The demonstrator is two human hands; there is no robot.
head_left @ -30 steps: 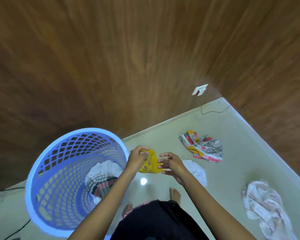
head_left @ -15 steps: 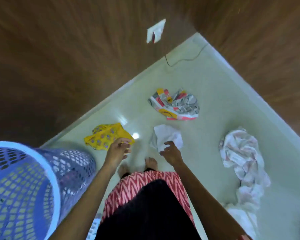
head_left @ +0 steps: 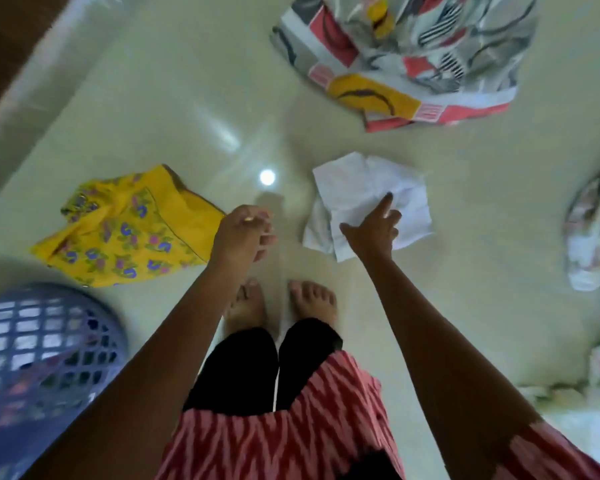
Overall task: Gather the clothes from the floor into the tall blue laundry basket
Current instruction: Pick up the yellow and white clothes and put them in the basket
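Note:
The tall blue laundry basket (head_left: pixel 45 344) stands at the lower left, with only part of its latticed wall in view. A yellow flowered cloth (head_left: pixel 125 230) lies flat on the floor just beyond it. My left hand (head_left: pixel 243 233) hovers at that cloth's right edge, fingers loosely curled and holding nothing. A crumpled white cloth (head_left: pixel 357 188) lies ahead of my feet. My right hand (head_left: pixel 373 226) reaches over its near side with fingers spread and the index finger stretched out onto it.
A red, grey and yellow patterned cloth (head_left: pixel 413 60) lies farther ahead. A pale flowered cloth (head_left: pixel 596 244) is heaped at the right edge. My bare feet (head_left: pixel 284 303) stand between the yellow and white cloths. A dark wooden wall (head_left: pixel 0 39) runs along the upper left.
The yellow cloth has gone from both hands near the basket rim to the floor. My view has dropped towards the floor, and my right hand has reached out to the white cloth.

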